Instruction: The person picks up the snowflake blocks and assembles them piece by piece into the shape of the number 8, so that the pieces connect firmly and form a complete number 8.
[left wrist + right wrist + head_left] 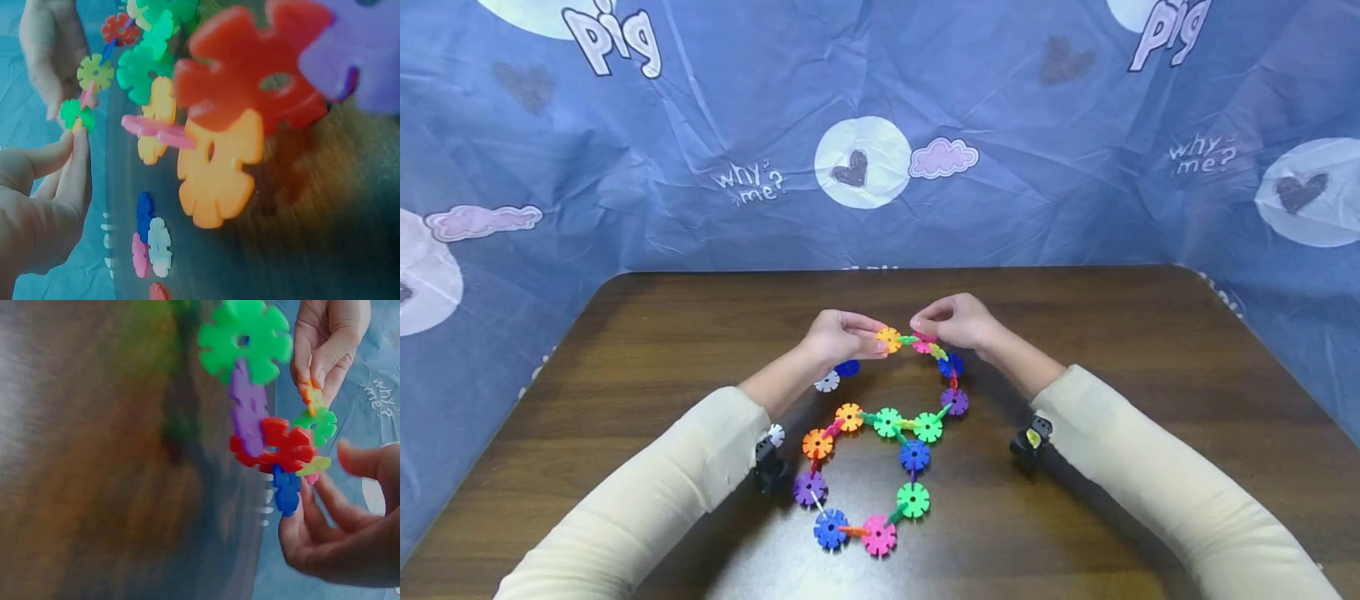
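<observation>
My left hand point(841, 340) pinches an orange notched flower disc point(889, 340) at the end of a chain of interlocked plastic discs. A green disc point(315, 426) joins it to a pink disc point(922, 343). My right hand point(961, 321) is at that pink disc, with its fingertips right beside it and the thumb apart from the fingers in the right wrist view. From there the chain runs through yellow, blue point(951, 365), red and purple point(955, 402) discs. It then meets a ring of joined discs lying toward the near side, including a lower pink disc point(879, 535).
Loose discs, one white point(827, 382) and one dark blue point(847, 368), lie beneath my left hand. Loose pink point(140, 255) and red point(159, 292) discs also show in the left wrist view. A blue printed sheet point(880, 225) hangs behind the brown wooden table point(1112, 325).
</observation>
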{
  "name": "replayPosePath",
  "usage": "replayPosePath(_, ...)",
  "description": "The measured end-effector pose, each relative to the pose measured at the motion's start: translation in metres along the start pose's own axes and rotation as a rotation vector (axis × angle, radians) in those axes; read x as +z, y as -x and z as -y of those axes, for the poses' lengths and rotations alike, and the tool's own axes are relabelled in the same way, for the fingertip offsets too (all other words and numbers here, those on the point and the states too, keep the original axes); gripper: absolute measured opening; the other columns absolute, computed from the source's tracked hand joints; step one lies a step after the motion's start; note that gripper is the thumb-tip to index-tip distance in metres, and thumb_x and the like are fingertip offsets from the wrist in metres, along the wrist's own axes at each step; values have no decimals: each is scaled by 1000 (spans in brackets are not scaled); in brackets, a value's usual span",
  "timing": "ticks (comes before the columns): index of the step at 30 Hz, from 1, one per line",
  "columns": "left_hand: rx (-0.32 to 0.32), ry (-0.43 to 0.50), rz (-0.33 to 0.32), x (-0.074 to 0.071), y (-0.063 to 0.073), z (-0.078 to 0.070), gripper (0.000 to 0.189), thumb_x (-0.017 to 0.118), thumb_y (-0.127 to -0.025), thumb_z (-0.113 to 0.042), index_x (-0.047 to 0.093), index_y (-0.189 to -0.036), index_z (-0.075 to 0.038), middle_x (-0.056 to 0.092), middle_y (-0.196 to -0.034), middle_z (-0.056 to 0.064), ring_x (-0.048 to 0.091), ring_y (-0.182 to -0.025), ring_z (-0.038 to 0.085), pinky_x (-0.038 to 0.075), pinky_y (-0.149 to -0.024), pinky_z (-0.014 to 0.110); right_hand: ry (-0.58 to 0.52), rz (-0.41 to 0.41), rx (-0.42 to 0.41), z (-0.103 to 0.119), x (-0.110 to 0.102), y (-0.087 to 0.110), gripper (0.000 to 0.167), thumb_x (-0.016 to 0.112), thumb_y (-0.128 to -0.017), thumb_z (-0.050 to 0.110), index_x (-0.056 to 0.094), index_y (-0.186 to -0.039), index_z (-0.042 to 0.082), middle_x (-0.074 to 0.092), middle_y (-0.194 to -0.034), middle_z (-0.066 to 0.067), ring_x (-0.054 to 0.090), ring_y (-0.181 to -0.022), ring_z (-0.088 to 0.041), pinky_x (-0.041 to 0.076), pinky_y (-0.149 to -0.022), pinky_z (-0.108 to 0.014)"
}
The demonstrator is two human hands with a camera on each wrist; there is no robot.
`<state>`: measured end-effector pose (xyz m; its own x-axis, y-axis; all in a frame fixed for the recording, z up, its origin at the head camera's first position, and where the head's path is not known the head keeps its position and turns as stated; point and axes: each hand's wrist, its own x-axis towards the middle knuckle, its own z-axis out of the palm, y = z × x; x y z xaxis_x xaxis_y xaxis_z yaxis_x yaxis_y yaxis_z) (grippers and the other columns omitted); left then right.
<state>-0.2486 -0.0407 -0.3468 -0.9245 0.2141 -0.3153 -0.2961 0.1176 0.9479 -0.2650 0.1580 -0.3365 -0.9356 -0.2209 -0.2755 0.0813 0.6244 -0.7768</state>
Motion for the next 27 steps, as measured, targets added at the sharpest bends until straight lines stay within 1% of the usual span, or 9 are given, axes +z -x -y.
replayPosePath(4,32,-80,1,1,1,-2,25,68,-83,5,65,-108,12,72,-99,26,74,-72,19,58,-85,42,62,83,-47,8,0,-4,33,67,-89,32,71,-111,7,68,-119,-12,59,-104,-22,50,-88,-31)
replayPosePath(7,85,-225,-16,0,1,-2,21,74,-82,-4,69,-97,10,74,-90,23,74,-69,21,60,-77,41,78,118,-24,8,2,-5,32,68,-88,30,73,-109,6,68,-121,-12,58,-107,-22,48,-90,-32)
replayPosePath(10,197,-515,-9,-10,2,-3,19,78,-79,-13,73,-89,3,75,-85,18,74,-71,21,61,-73,36,83,120,-7,6,3,-5,31,70,-87,30,74,-105,6,70,-117,-10,58,-103,-18,47,-87,-28)
replayPosePath(14,384,-981,69,-29,4,-4,16,79,-79,-11,75,-91,-2,76,-90,12,72,-83,21,60,-77,31,79,129,-3,-1,4,-4,31,70,-86,30,74,-102,4,70,-111,-8,56,-99,-15,47,-84,-25)
replayPosePath(15,422,-1075,89,-33,4,-4,17,78,-78,-9,75,-93,-3,76,-92,11,71,-86,21,59,-79,31,71,130,2,-3,4,-4,31,70,-86,29,74,-102,3,69,-112,-8,55,-100,-15,46,-86,-26)
replayPosePath(17,455,-1195,142,-38,4,-3,19,77,-79,-7,74,-97,-2,75,-96,11,69,-90,22,58,-82,33,54,138,8,-7,5,-3,31,69,-87,28,73,-104,2,68,-115,-10,54,-103,-16,46,-90,-28)
replayPosePath(19,485,-1271,170,-41,3,-2,19,77,-79,-8,74,-98,-3,75,-97,11,67,-91,22,57,-84,34,44,143,21,-10,6,-2,32,68,-88,27,72,-106,1,66,-119,-11,54,-107,-18,46,-93,-31)
replayPosePath(22,521,-1323,175,-43,1,0,17,79,-78,-12,75,-92,-3,74,-94,10,64,-90,23,55,-85,36,41,142,24,-13,8,-1,32,68,-88,27,72,-106,1,66,-121,-13,55,-108,-18,46,-94,-31)
replayPosePath(27,513,-1259,143,-40,-1,0,18,82,-75,-13,67,-83,-4,70,-81,7,61,-78,18,55,-76,32,51,101,-3,-14,13,-1,27,70,-87,25,75,-101,2,71,-112,-10,57,-99,-14,46,-81,-22)
